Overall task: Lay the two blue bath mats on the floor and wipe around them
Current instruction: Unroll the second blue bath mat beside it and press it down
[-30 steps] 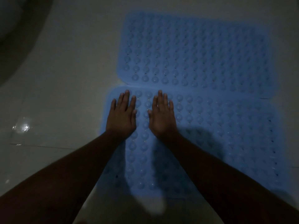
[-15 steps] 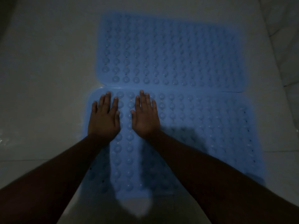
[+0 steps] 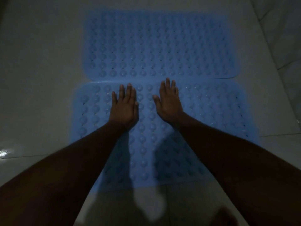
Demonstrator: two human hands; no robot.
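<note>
Two blue bath mats studded with round bumps lie flat on the pale tiled floor, one behind the other. The far mat (image 3: 156, 43) slightly overlaps the far edge of the near mat (image 3: 211, 111). My left hand (image 3: 124, 105) rests palm down on the near mat, left of its middle, fingers straight and together. Beside it, my right hand (image 3: 169, 101) presses flat on the same mat, its fingertips reaching the seam between the mats. Neither hand holds anything. My forearms cover part of the near mat.
Glossy pale floor tiles (image 3: 40, 79) surround the mats, with a grout line at the right (image 3: 280, 136). A tiled wall or step (image 3: 283, 38) rises at the far right. The room is dim.
Both hands have slid rightward along the near mat toward its middle, the right hand a little farther forward. The view has shifted too.
</note>
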